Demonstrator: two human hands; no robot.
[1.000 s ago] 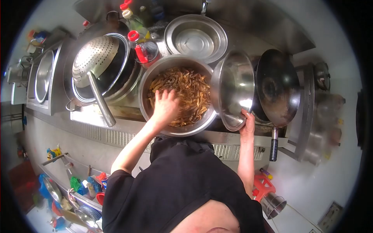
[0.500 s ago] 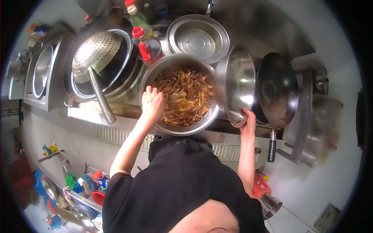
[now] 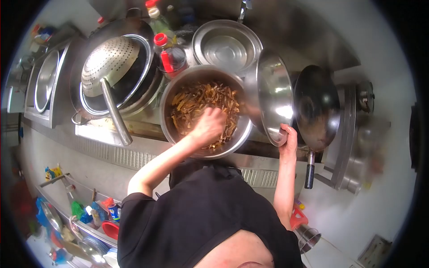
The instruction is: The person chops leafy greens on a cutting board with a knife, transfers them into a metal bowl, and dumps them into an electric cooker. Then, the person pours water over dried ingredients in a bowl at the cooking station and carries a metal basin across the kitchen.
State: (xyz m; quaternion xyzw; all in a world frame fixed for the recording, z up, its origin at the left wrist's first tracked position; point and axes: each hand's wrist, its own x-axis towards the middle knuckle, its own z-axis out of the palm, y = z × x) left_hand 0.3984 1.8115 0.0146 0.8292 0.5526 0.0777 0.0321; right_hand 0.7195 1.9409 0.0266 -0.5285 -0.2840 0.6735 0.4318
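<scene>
Brown, dried-looking strips [image 3: 203,96] fill much of a deep steel pot [image 3: 166,100] in front of me. My left hand [image 3: 209,127] is down among them near the pot's middle, slightly blurred, its fingers curled into the strips and the fingertips hidden. On the right, my right hand [image 3: 289,138] grips the lower rim of a shiny steel basin [image 3: 273,96]. The basin is tipped on its side, its hollow facing right, close against the pot's right side.
A perforated strainer with a long handle [image 3: 115,114] rests over a wok at left. Red-capped bottles [image 3: 161,40] stand behind the pot, beside a steel pan [image 3: 223,49]. A dark frying pan [image 3: 318,107] leans at right. Shelves with bowls [image 3: 96,248] are at lower left.
My left hand has moved from the pot's left side to the right, into the middle of the strips, which are stirred up. The right hand still holds the basin.
</scene>
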